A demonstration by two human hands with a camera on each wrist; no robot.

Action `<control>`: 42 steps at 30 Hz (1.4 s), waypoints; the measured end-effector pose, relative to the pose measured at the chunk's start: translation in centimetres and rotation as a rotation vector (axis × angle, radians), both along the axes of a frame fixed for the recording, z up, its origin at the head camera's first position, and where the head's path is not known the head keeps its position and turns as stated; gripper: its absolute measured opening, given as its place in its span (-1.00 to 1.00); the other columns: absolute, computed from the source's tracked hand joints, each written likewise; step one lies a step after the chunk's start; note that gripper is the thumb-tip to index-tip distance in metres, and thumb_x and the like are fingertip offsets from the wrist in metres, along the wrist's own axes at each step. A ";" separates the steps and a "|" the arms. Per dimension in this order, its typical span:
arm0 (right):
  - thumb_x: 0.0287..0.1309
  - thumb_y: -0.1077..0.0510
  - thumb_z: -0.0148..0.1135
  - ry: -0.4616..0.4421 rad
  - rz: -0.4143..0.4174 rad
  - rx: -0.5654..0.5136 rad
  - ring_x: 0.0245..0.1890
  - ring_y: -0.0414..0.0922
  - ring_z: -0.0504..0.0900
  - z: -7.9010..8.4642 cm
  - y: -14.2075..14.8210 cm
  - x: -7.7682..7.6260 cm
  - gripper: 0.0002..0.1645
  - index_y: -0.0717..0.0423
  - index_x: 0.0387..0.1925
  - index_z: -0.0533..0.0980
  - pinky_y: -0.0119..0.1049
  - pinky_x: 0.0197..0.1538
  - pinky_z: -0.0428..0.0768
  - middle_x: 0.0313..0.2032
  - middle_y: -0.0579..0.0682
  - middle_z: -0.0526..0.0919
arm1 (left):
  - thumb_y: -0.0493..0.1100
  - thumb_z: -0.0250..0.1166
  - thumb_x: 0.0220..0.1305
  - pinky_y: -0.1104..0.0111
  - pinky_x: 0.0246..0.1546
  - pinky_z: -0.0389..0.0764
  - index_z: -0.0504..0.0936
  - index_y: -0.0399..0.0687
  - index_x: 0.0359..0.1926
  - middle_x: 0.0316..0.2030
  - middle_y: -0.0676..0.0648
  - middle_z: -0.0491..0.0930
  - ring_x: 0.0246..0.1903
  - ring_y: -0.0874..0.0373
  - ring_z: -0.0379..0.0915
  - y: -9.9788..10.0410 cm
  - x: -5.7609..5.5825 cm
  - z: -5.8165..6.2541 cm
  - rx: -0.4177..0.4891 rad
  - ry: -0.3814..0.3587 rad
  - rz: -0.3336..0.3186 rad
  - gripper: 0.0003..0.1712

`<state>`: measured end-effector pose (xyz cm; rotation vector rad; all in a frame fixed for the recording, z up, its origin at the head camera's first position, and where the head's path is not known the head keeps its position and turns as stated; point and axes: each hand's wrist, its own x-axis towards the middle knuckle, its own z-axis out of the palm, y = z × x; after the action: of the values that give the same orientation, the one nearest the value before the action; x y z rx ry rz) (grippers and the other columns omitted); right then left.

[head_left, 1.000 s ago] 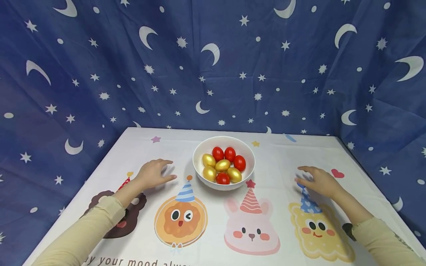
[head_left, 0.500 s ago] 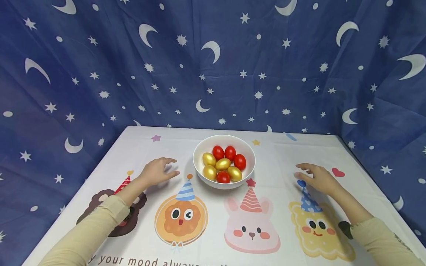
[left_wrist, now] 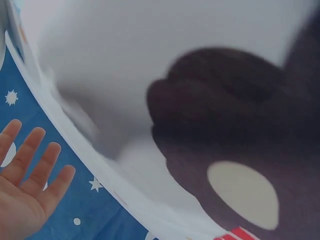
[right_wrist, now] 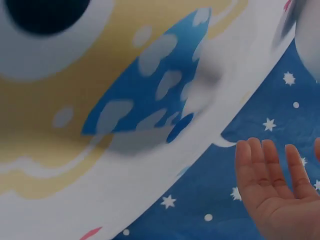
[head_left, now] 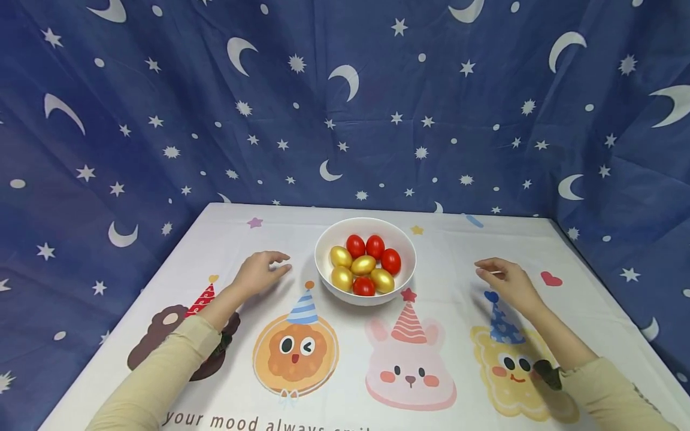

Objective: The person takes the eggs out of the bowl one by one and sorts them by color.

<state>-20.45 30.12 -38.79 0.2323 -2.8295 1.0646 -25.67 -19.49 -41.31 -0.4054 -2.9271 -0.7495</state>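
Note:
A white bowl (head_left: 358,298) stands on the table, holding several shiny gold eggs (head_left: 342,278) and several red eggs (head_left: 390,261). To its left, my left hand (head_left: 257,274) hovers over the cloth with thumb and fingers apart, its fingertips short of the bowl's rim. On the other side, farther from the bowl, my right hand (head_left: 508,282) is held above the blue party hat print with nothing in it. Both wrist views show the palms with the fingers extended, the left hand (left_wrist: 30,190) spread and the right hand (right_wrist: 275,195) likewise bare.
A white tablecloth (head_left: 447,251) printed with cartoon faces and lettering covers the table. Behind it and along both sides hangs a dark blue curtain (head_left: 302,149) with moons and stars.
My left hand has moved slightly forward and to the right, nearer the bowl. My right hand has shifted a little forward and left. The bowl and eggs stay put.

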 end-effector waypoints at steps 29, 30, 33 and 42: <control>0.19 0.26 0.22 0.136 0.108 -0.181 -0.23 -0.37 0.62 1.6 -7.1 1.8 -0.73 0.29 -0.08 0.55 -0.67 -0.21 0.61 -0.10 0.24 0.64 | -0.08 0.09 0.38 0.27 -0.25 0.77 0.49 -0.27 0.15 -0.02 -0.34 0.56 -0.11 -0.13 0.59 5.8 -2.4 1.9 0.606 -0.296 0.134 -0.56; 0.19 0.26 0.23 0.131 0.110 -0.180 -0.22 -0.31 0.64 1.6 -7.4 1.8 -0.73 0.29 -0.08 0.55 -0.67 -0.20 0.61 -0.10 0.23 0.65 | -0.07 0.08 0.39 0.26 -0.21 0.77 0.47 -0.26 0.17 0.00 -0.34 0.55 -0.11 -0.12 0.59 6.0 -2.4 1.9 0.635 -0.326 0.147 -0.54; 0.17 0.27 0.24 0.124 0.120 -0.181 -0.17 -0.12 0.67 1.8 -8.2 1.8 -0.72 0.28 -0.07 0.55 -0.64 -0.17 0.63 -0.09 0.22 0.64 | -0.03 0.03 0.42 0.18 -0.10 0.73 0.41 -0.24 0.23 0.06 -0.34 0.51 -0.09 -0.08 0.59 6.5 -2.5 2.1 0.696 -0.407 0.175 -0.50; 0.15 0.32 0.23 0.081 0.182 -0.189 -0.10 0.13 0.64 3.2 -10.6 1.3 -0.70 0.32 -0.06 0.53 -0.12 -0.05 0.73 -0.09 0.25 0.63 | 0.03 0.10 0.37 0.23 -0.09 0.73 0.33 -0.04 0.31 0.20 -0.22 0.41 0.06 -0.11 0.50 7.1 -3.4 3.2 0.739 -0.590 0.204 -0.45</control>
<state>-19.10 19.51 -35.61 0.5098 -2.6544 1.3174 -29.04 -12.37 -38.15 0.2203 -2.7643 -2.0733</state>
